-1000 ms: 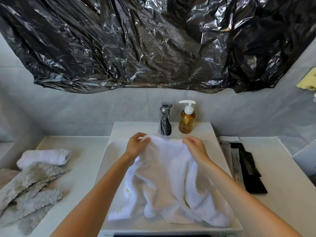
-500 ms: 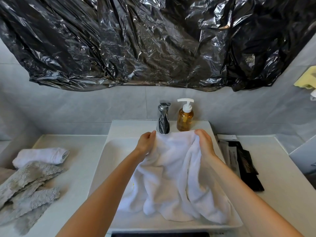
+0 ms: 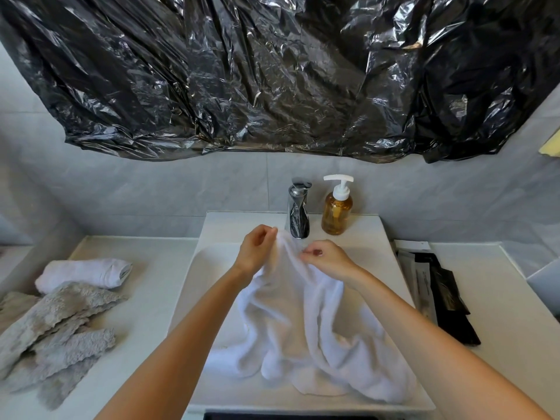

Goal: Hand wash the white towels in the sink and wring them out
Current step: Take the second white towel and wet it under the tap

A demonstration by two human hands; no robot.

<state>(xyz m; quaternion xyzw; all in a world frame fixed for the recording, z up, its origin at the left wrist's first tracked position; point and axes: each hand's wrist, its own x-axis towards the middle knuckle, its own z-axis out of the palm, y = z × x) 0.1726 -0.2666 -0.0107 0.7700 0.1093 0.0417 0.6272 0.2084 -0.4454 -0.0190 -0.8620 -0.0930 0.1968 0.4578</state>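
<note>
Both my left hand (image 3: 256, 248) and right hand (image 3: 325, 257) pinch the white towel (image 3: 303, 313) under the faucet (image 3: 298, 213); I'd spread it before wetting.

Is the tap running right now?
Cannot tell. No stream shows below the chrome faucet; its spout is right behind the white towel held up by the left hand and right hand.

Bright, even daylight, soft shadows. Glare streaks on black plastic (image 3: 272, 80). Wide-angle bending at edges, mostly sharp.
</note>
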